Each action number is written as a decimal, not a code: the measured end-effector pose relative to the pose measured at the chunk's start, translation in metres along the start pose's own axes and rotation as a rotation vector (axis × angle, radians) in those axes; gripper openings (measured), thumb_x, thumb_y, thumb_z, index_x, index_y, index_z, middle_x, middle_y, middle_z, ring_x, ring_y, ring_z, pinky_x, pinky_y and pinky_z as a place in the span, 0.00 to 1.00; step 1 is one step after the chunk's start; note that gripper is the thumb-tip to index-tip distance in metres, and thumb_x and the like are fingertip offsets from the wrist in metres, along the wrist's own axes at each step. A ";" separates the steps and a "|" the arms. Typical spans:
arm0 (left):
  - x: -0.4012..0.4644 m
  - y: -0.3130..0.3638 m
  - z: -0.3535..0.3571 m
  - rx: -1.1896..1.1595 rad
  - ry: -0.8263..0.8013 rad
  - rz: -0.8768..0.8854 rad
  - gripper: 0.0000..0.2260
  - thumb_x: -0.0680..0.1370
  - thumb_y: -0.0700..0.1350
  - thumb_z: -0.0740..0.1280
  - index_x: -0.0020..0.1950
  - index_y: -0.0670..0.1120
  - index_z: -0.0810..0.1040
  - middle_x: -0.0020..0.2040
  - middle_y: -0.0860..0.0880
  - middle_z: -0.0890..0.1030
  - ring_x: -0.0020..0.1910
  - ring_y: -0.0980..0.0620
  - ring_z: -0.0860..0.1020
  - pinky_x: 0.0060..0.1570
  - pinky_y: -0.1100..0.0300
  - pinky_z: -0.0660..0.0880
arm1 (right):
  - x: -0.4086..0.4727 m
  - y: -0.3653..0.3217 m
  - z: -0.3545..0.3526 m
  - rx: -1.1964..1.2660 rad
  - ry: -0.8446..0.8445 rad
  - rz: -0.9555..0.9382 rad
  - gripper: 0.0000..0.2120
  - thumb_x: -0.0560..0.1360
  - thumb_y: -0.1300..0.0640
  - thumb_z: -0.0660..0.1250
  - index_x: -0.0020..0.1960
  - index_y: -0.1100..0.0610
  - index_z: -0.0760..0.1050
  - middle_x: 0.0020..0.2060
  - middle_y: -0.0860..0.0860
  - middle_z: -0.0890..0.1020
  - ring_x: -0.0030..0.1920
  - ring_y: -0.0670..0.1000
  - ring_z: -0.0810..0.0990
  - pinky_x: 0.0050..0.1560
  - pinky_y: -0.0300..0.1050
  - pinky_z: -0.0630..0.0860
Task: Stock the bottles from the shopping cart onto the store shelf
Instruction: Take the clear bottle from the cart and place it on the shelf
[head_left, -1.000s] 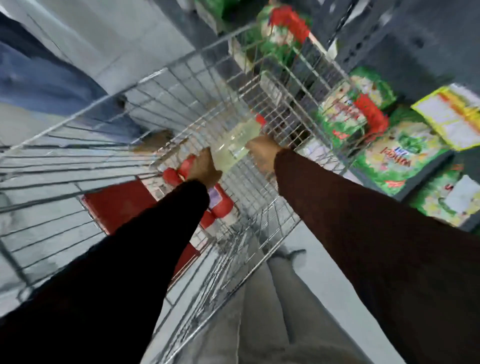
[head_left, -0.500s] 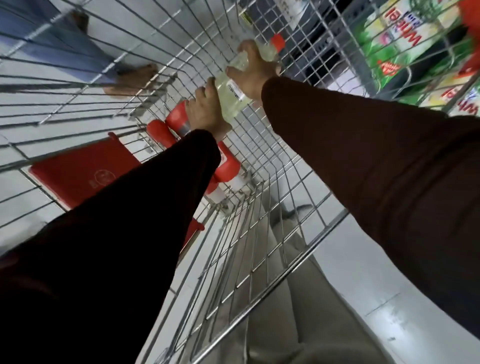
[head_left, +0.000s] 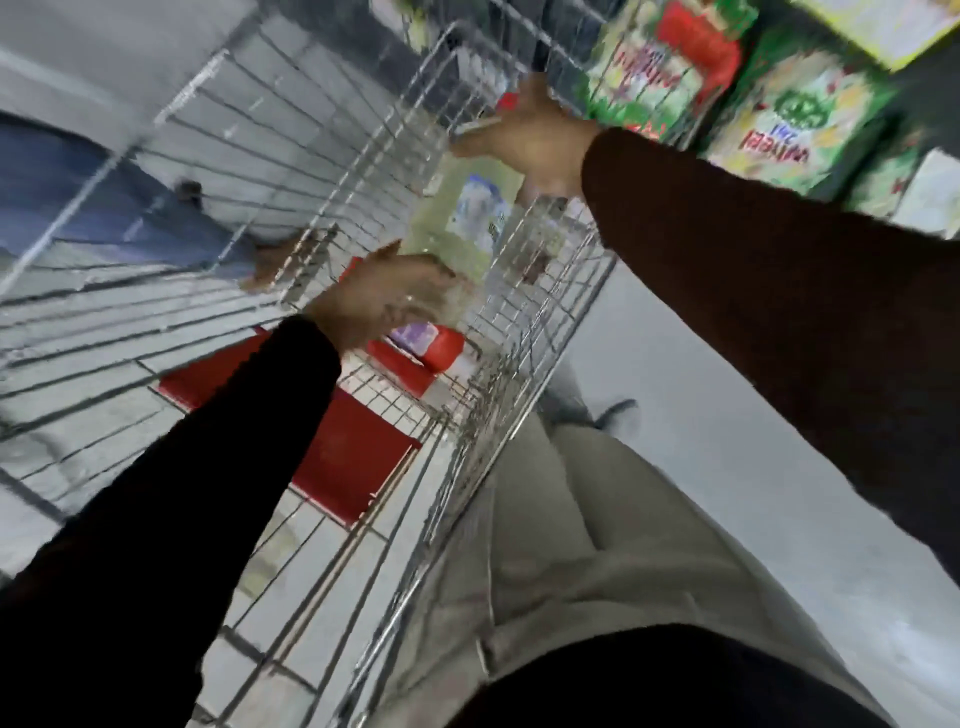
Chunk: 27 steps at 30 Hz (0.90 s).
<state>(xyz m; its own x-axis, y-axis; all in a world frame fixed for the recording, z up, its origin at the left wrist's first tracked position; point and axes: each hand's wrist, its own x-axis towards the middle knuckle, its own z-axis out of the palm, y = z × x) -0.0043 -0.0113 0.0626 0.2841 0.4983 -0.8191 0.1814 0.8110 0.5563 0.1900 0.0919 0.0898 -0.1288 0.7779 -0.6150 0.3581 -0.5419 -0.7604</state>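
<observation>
Both hands are over the wire cart (head_left: 332, 171), and the picture is badly blurred. The right hand (head_left: 535, 140) clasps the top of a pale green bottle (head_left: 467, 213), just under its red cap (head_left: 509, 100). The left hand (head_left: 384, 296) is at the bottle's lower end, fingers spread; whether it grips, I can't tell. The bottle hangs tilted above the cart's inside. Red-capped bottles (head_left: 421, 348) lie on the cart floor below. Green packs (head_left: 795, 119) fill the shelf on the right.
</observation>
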 end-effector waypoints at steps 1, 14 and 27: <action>-0.017 0.009 0.004 -0.074 -0.054 0.040 0.09 0.78 0.45 0.66 0.54 0.44 0.80 0.54 0.43 0.83 0.58 0.42 0.81 0.39 0.63 0.81 | -0.017 -0.013 -0.009 0.089 -0.035 0.015 0.32 0.75 0.53 0.71 0.72 0.56 0.59 0.77 0.56 0.61 0.70 0.51 0.70 0.71 0.48 0.69; -0.141 0.121 0.207 -0.457 -0.989 0.427 0.30 0.68 0.41 0.71 0.68 0.35 0.70 0.63 0.33 0.77 0.61 0.33 0.76 0.62 0.34 0.71 | -0.284 -0.126 -0.173 0.383 0.009 -0.542 0.10 0.73 0.60 0.71 0.53 0.56 0.77 0.47 0.51 0.81 0.48 0.50 0.81 0.51 0.46 0.77; -0.257 0.304 0.399 -0.040 -1.114 0.765 0.42 0.57 0.68 0.75 0.61 0.41 0.76 0.51 0.39 0.84 0.42 0.39 0.82 0.44 0.49 0.79 | -0.526 -0.219 -0.308 0.323 0.464 -1.087 0.13 0.76 0.61 0.69 0.59 0.60 0.76 0.50 0.57 0.82 0.48 0.54 0.82 0.55 0.49 0.79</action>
<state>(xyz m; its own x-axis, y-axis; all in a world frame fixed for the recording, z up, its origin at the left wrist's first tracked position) 0.3539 -0.0147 0.4980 0.9104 0.3296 0.2501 -0.3866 0.4621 0.7981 0.4645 -0.1007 0.6444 0.1482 0.8781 0.4549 0.0150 0.4579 -0.8889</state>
